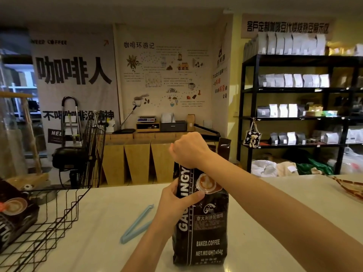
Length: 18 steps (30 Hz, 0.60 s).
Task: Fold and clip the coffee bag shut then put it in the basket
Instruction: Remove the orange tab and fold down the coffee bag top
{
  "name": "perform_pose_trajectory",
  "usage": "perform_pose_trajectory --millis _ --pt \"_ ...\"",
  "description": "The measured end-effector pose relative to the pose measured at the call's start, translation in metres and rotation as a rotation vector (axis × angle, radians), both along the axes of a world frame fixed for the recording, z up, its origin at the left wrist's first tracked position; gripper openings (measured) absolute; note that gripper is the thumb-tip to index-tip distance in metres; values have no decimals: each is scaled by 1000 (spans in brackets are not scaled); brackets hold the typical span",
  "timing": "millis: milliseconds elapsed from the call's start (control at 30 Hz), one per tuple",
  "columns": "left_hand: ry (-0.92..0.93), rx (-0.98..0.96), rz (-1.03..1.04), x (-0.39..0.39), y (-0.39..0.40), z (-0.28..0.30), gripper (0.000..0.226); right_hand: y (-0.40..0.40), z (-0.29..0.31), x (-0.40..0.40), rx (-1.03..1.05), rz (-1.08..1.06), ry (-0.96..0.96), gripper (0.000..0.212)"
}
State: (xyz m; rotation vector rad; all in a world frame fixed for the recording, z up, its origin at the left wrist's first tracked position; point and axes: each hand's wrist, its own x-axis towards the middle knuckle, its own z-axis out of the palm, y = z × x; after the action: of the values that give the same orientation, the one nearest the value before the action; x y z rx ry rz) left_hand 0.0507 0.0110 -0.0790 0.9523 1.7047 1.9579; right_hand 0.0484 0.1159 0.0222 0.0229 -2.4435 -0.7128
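Observation:
A black coffee bag (208,230) stands upright on the white counter (275,222), near the front edge. My right hand (189,149) is closed over the bag's top, squeezing it together. My left hand (176,201) grips the bag's left side about a third of the way down, thumb across the front. A light blue clip (135,225) lies open in a V on the counter, just left of my left forearm. The black wire basket (64,218) stands at the left of the counter.
Another black coffee bag (14,216) lies in the basket at far left. A patterned tray edge (347,188) shows at the right of the counter. Behind the counter are a fan (94,150), wooden units and black shelves (294,89) of bags.

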Motion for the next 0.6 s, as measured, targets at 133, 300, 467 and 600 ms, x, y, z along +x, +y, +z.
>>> perform_pose_trajectory --millis 133,300,467,600 --pt "5 9 -14 0 -1 0 42 2 0 -1 -86 -3 -38 47" --pt "35 23 -36 3 -2 3 37 7 8 -3 -279 -45 -206 48" --pt "16 14 -20 1 -4 4 40 -5 27 18 -234 -32 -194 43" --pt "-36 25 -29 -4 -8 7 49 11 22 52 -432 234 201 42"
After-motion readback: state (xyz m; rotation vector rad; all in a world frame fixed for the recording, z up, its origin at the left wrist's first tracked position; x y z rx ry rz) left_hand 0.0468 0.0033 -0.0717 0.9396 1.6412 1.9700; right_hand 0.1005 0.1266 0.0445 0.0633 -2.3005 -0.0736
